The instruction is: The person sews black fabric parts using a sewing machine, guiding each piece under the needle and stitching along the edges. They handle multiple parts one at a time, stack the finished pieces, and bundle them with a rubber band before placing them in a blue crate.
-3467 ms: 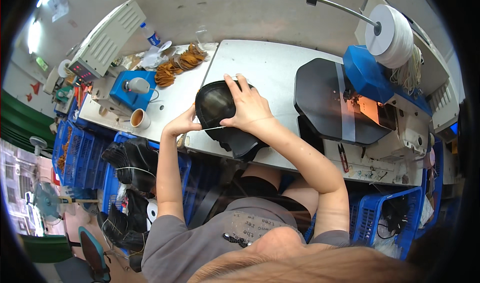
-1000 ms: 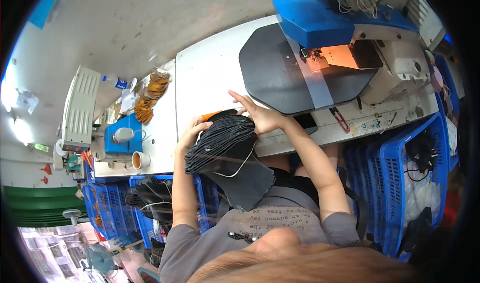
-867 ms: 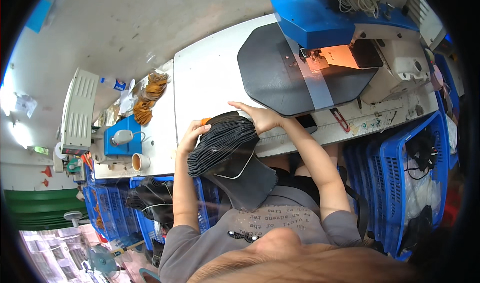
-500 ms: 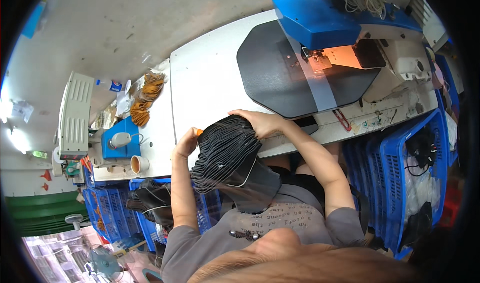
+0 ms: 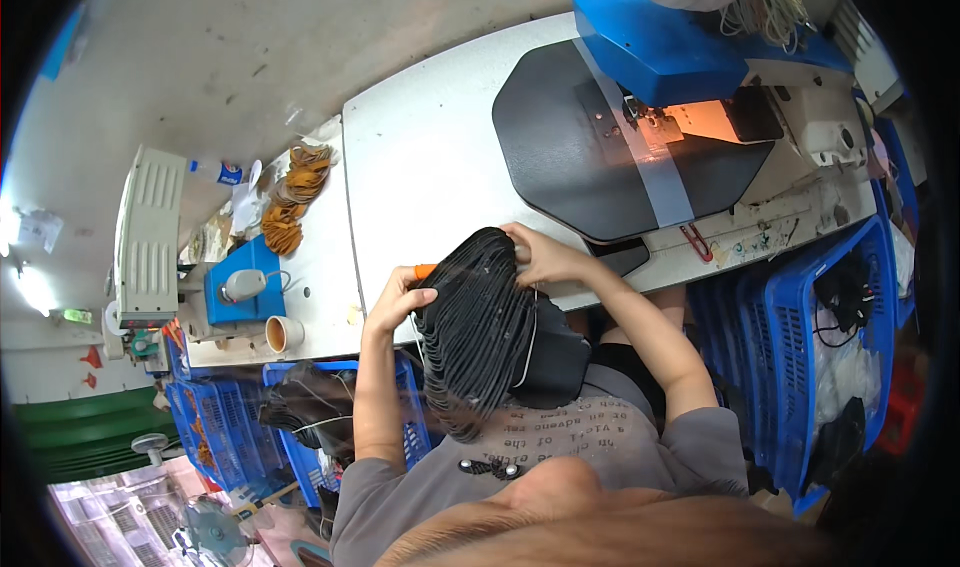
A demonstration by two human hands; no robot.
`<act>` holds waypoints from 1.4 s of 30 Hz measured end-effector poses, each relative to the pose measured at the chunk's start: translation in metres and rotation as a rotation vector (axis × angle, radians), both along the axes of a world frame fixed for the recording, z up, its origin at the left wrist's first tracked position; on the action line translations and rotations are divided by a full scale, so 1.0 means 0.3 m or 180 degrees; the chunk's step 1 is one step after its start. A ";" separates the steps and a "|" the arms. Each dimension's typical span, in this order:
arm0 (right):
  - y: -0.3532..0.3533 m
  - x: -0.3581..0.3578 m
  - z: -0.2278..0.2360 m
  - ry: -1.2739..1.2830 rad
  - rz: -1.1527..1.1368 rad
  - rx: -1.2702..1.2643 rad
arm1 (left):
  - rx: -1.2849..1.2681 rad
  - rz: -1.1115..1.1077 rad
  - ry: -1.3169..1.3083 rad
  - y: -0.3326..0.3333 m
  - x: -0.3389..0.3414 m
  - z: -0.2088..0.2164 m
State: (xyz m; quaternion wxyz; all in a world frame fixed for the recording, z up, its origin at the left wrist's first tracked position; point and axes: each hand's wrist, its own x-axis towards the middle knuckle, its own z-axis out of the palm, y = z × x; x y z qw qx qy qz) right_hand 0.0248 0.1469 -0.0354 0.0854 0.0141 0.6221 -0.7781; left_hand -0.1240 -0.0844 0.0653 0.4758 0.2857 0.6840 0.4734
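A thick stack of thin black pieces [image 5: 478, 332], fanned out along its edges, is held up in front of my chest. A pale string runs round it, and a broad smooth black flap [image 5: 558, 362] hangs at its right side. My left hand [image 5: 397, 302] grips the stack's left edge with the thumb on its face. Something orange [image 5: 425, 270] shows at the left index finger; whether it is a finger cover or a tool I cannot tell. At the top right corner, my right hand [image 5: 543, 258] has its bent fingers pinched on the edges of the pieces.
Beyond the white table edge [image 5: 420, 187] stands a blue sewing machine [image 5: 660, 52] with a lit needle area and a black octagonal plate [image 5: 560, 137]. Brown bundles [image 5: 290, 192], a cup [image 5: 284, 334] and blue crates [image 5: 790, 357] lie around. Another tied black bundle [image 5: 315, 407] rests at left.
The stack has turned more upright and shifted slightly right. My left thumb now lies on its face, and my right hand has pulled in to a pinch at the top corner.
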 end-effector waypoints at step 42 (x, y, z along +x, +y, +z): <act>-0.215 0.006 0.323 0.0373 -0.1468 0.2264 | 0.2199 0.2329 0.0119 -0.039 -0.119 -0.506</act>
